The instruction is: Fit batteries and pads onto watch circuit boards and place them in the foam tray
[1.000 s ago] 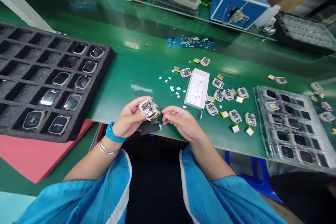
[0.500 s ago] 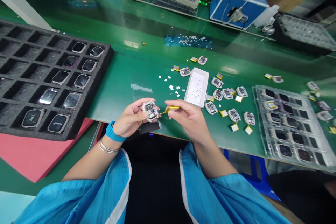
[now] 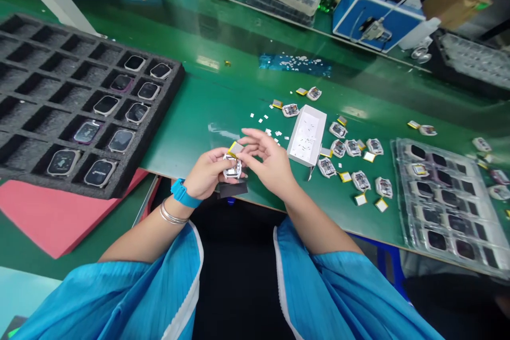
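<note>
My left hand [image 3: 207, 175] is closed round a small white watch body [image 3: 232, 168] with its circuit side up, held just above the table's near edge. My right hand [image 3: 268, 162] pinches a small yellow-edged battery [image 3: 235, 149] that is tied to the watch body and holds it right over the body. A dark flat piece [image 3: 232, 189] lies under my hands at the edge. Both forearms wear blue sleeves, and a blue strap and bangles sit on my left wrist.
A black foam tray [image 3: 48, 111] with several finished watches lies at the left on a red pad [image 3: 48, 223]. A white box [image 3: 307, 135], several loose watch bodies [image 3: 360, 179] with batteries and a clear plastic tray [image 3: 450, 202] lie at the right. Blue equipment [image 3: 374, 13] stands behind.
My right hand drew the battery out to the right of the watch body, then swung it back left over the body. The view shifted a little.
</note>
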A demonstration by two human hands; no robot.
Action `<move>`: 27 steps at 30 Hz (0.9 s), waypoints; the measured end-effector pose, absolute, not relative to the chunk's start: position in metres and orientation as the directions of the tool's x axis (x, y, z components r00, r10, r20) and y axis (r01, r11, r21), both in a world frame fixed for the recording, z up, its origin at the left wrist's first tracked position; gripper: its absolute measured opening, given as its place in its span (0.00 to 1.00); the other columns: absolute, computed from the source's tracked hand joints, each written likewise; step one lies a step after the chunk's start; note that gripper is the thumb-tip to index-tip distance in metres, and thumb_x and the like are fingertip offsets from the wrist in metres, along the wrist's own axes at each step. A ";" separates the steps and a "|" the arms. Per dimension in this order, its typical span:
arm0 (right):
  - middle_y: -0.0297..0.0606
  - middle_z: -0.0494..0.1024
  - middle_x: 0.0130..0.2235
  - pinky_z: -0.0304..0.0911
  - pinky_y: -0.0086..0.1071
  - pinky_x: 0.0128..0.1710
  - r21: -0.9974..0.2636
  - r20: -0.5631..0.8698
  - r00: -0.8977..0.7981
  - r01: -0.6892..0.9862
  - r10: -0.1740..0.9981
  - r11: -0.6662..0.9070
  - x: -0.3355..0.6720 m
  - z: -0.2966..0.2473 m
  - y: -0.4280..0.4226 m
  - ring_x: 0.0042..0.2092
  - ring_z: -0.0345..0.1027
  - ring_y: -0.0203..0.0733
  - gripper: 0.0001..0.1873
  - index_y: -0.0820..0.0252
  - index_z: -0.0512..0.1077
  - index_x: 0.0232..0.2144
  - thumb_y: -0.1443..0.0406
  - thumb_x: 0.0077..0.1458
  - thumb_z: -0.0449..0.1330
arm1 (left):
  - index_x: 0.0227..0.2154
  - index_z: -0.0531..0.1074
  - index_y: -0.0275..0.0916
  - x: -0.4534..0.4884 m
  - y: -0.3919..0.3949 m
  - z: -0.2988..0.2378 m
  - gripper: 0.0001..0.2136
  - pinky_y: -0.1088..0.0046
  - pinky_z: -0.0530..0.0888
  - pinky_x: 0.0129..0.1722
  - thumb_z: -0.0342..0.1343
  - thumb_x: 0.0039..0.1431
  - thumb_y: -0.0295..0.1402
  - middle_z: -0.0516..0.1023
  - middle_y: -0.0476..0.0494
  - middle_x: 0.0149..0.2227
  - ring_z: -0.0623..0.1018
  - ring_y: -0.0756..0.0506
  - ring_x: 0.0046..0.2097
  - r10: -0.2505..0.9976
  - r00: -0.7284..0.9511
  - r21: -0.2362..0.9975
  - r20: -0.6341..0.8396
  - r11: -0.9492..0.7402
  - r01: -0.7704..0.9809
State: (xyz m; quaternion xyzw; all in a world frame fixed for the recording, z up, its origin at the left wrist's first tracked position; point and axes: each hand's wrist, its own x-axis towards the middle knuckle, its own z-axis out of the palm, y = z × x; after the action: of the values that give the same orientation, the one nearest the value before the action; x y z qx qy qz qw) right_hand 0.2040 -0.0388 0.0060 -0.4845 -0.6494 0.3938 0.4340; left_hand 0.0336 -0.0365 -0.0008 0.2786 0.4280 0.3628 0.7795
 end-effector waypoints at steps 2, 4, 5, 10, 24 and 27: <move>0.38 0.79 0.43 0.73 0.32 0.39 -0.944 0.135 -0.155 0.282 0.979 0.174 0.205 0.000 -0.039 0.38 0.75 0.37 0.15 0.55 0.73 0.47 0.64 0.55 0.63 | 0.33 0.73 0.33 0.027 -0.035 0.000 0.12 0.77 0.78 0.23 0.66 0.45 0.28 0.82 0.43 0.31 0.81 0.47 0.27 0.814 0.306 0.742 -0.494 0.578 -0.339; 0.38 0.79 0.40 0.72 0.34 0.41 -0.881 0.124 -0.237 0.420 0.963 0.217 0.206 -0.006 -0.042 0.39 0.74 0.39 0.05 0.57 0.76 0.37 0.66 0.57 0.62 | 0.33 0.73 0.33 0.020 -0.036 0.000 0.11 0.73 0.80 0.28 0.65 0.45 0.27 0.82 0.42 0.31 0.82 0.46 0.29 0.820 0.261 0.739 -0.510 0.573 -0.355; 0.39 0.79 0.40 0.71 0.36 0.44 -0.821 0.121 -0.291 0.508 0.949 0.260 0.206 -0.008 -0.045 0.41 0.74 0.40 0.04 0.58 0.76 0.34 0.67 0.57 0.61 | 0.33 0.73 0.33 0.016 -0.036 0.000 0.10 0.72 0.81 0.31 0.65 0.46 0.27 0.82 0.42 0.31 0.82 0.46 0.31 0.822 0.252 0.738 -0.510 0.569 -0.362; 0.43 0.76 0.44 0.68 0.44 0.51 -0.585 0.110 -0.397 0.716 0.911 0.382 0.200 -0.018 -0.056 0.47 0.70 0.47 0.05 0.59 0.78 0.32 0.71 0.55 0.62 | 0.33 0.74 0.33 0.008 -0.039 -0.003 0.10 0.70 0.80 0.37 0.66 0.46 0.27 0.82 0.42 0.31 0.83 0.45 0.36 0.832 0.264 0.741 -0.488 0.555 -0.379; 0.44 0.72 0.43 0.66 0.44 0.49 -0.559 0.252 -0.421 0.672 0.871 0.486 0.197 -0.027 -0.075 0.47 0.65 0.47 0.05 0.58 0.71 0.35 0.70 0.61 0.55 | 0.34 0.74 0.33 0.010 -0.040 -0.002 0.13 0.71 0.77 0.37 0.67 0.44 0.29 0.82 0.42 0.31 0.81 0.47 0.33 0.826 0.290 0.739 -0.484 0.563 -0.369; 0.40 0.75 0.40 0.64 0.46 0.50 -0.518 0.462 -0.404 0.599 0.789 0.610 0.203 -0.017 -0.086 0.46 0.68 0.46 0.05 0.53 0.72 0.34 0.68 0.61 0.57 | 0.35 0.74 0.34 0.011 -0.040 -0.001 0.14 0.73 0.76 0.34 0.68 0.43 0.30 0.82 0.43 0.30 0.80 0.48 0.31 0.830 0.276 0.755 -0.484 0.556 -0.348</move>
State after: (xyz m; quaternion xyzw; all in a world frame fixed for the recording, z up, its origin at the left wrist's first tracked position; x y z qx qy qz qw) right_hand 0.2030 -0.0860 -0.0168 -0.4200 -0.8267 0.1364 0.3487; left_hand 0.0113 -0.0400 -0.0013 0.2633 0.4575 0.3907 0.7542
